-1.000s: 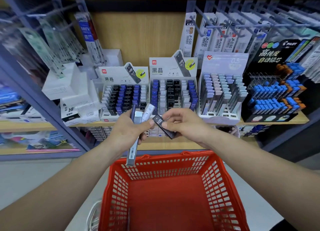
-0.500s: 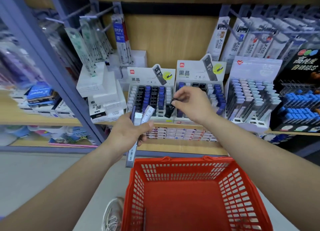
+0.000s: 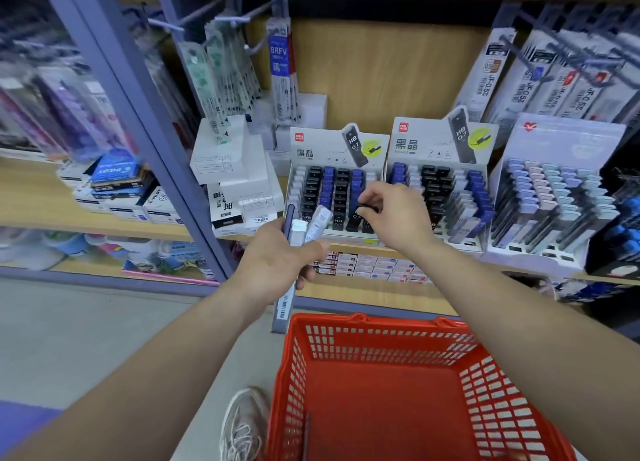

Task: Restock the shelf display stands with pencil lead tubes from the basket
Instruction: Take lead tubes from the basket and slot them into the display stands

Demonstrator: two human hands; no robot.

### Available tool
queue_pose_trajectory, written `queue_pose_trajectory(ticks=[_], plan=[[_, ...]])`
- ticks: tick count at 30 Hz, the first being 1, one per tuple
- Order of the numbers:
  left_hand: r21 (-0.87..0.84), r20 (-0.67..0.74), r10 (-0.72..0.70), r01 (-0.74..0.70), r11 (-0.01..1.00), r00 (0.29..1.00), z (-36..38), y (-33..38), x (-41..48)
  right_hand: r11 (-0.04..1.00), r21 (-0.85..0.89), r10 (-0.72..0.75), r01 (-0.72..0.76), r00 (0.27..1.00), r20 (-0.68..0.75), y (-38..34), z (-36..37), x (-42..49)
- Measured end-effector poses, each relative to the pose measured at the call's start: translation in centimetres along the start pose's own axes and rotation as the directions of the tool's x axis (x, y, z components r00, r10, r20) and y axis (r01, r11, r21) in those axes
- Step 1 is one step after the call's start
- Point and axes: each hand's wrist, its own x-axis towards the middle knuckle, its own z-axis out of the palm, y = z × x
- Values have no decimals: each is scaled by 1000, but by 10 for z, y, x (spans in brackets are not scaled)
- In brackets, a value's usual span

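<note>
The left hand (image 3: 273,259) is wrapped round a few spare tubes (image 3: 313,223). The right hand (image 3: 394,214) pinches a black tube (image 3: 362,207) by its top, right over the stand (image 3: 329,143). It looks light, hard and slippery, so a side pinch seems best

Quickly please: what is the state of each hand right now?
Left hand: grips a bundle of lead tubes.
Right hand: pinches one black lead tube at the left display stand.
</note>
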Motion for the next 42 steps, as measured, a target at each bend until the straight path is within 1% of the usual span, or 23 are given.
queue_pose_trajectory(ticks=[4,9,14,16,17,19,21,22,23,24,25,26,28,31,33,38,42], plan=[[22,-4,17,-16,1000,1000,1,1,-1,998,-49,-48,48,999,-1,7,-5,1],[25,-12,2,-1,1000,1000,3,2,0,990,-109,-93,91,996,-13,10,0,2],[33,-3,6,-6,999,1000,5,2,1,951,-278,-133,134,991,24,4,5,2],[29,0,1,-1,1000,1000,6,1,1,945,-294,-134,140,990,41,1,3,2],[28,5,-4,4,1000,1000,6,1,1,952,-276,-129,136,991,43,0,0,1],[32,28,-12,11,999,1000,8,-1,0,976,-177,-124,126,992,22,-5,-7,-5],[57,72,-13,9,998,997,13,-3,-4,994,25,-104,104,994,15,-12,-17,-20],[72,94,-14,7,997,995,16,-4,-6,985,157,-84,75,995,56,-16,-23,-29],[85,113,-15,6,996,993,19,-5,-8,959,283,-71,31,989,131,-20,-29,-40],[100,130,-15,2,995,991,22,-5,-10,923,383,-72,-19,973,221,-23,-35,-50],[117,148,-12,-6,993,989,26,-5,-12,895,441,-79,-65,950,301,-25,-40,-60],[129,172,-5,-18,991,985,30,-4,-14,878,467,-82,-103,930,360,-25,-45,-68],[138,238,14,-48,989,971,41,-2,-20,848,502,-59,-170,911,408,-24,-54,-82],[123,327,32,-76,990,944,59,-1,-30,794,559,-13,-239,913,409,-17,-69,-98],[114,359,45,-92,989,932,68,0,-33,774,576,8,-263,914,407,-9,-81,-107],[70,333,57,-85,994,941,75,9,-28,708,616,136,-346,922,362,14,-103,-124],[31,266,71,-82,996,961,78,14,-21,629,673,220,-389,919,326,19,-106,-124]])
